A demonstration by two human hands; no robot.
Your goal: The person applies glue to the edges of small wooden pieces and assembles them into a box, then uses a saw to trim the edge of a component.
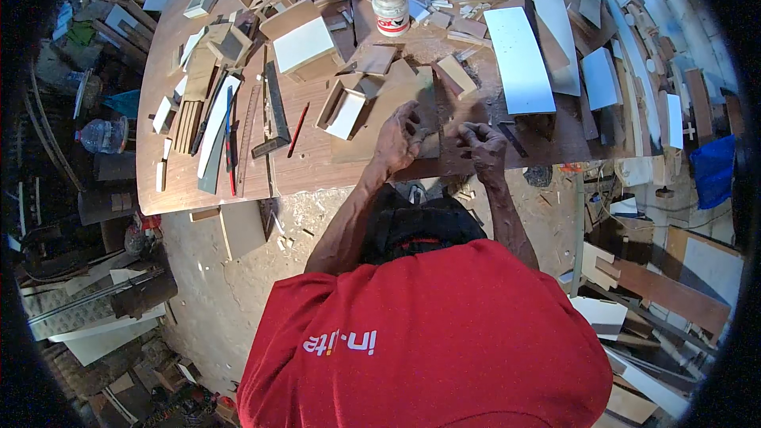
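Note:
Over the near edge of the workbench (317, 170), my left hand (401, 136) has its fingers bent toward the thumb. My right hand (482, 145) is a short way to the right, fingers curled in a pinch; anything held in either hand is too small to make out. Below and beside my left hand lies a thin brown board (388, 115). A small wooden box with a white inner face (346, 113) rests on its left part. Beyond the hands, a small wooden piece (456, 77) lies on the bench, and a dark flat strip (513, 140) is just right of my right hand.
A red pencil (299, 130), a try square (275, 111) and long strips (212, 135) lie to the left. Farther back stand a larger open box (305, 46) and a white tub (391, 14) with sticks in it. White panels (519, 59) and stacked offcuts crowd the right.

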